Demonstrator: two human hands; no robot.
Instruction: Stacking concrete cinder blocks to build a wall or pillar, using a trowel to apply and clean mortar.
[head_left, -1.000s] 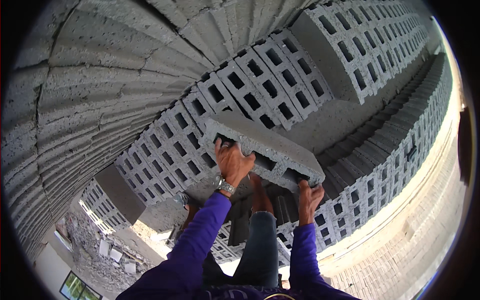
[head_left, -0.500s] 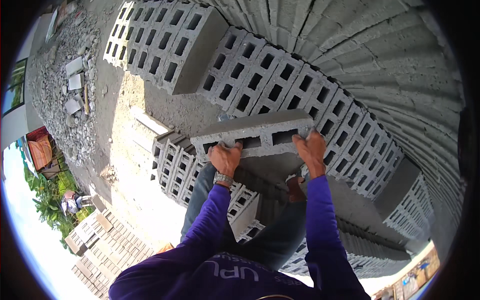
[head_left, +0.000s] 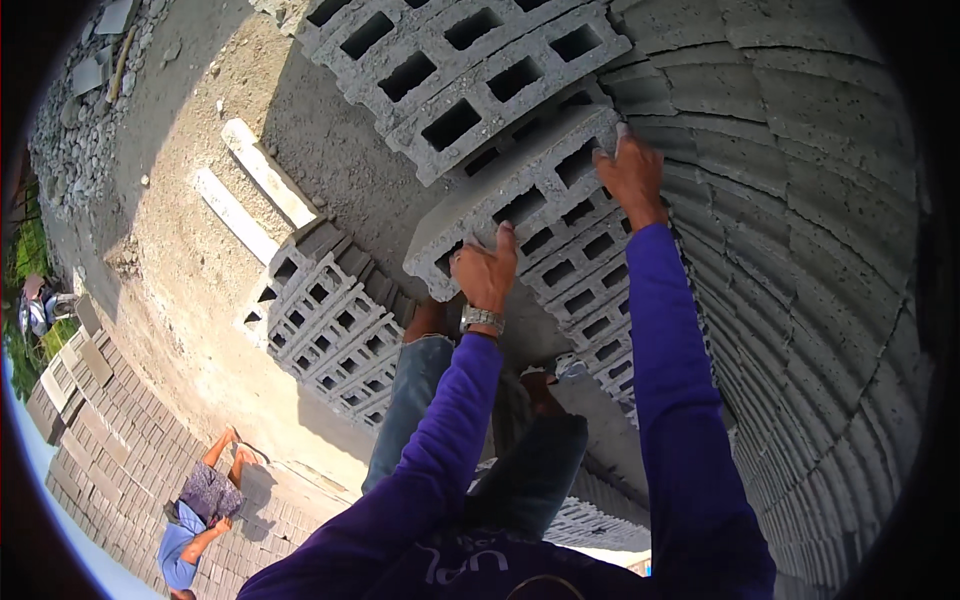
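A grey hollow concrete block (head_left: pixel 535 190) is gripped at both ends, its row of rectangular holes turned toward me. My left hand (head_left: pixel 485 268) holds its near left end, with fingers at the hole there. Around the upper right end closes my right hand (head_left: pixel 632 175), fingers hooked over the edge by the last hole. The block lies tilted over a row of like blocks (head_left: pixel 590 280), close against a taller stack (head_left: pixel 450 75). Whether it rests on the row or hangs just above it, I cannot tell.
Stacked blocks form a ridged grey wall (head_left: pixel 790 200) along the right. A lower block stack (head_left: pixel 325 320) stands left of my legs, near two pale beams (head_left: pixel 268 175). At lower left, a person in a blue top (head_left: pixel 185 545) is by more stacked blocks (head_left: pixel 120 420). Stones (head_left: pixel 75 150) lie upper left.
Both hands have carried the block away from my body and up to the taller stack, its right end tilting upward. My view has turned, and a person now shows at lower left.
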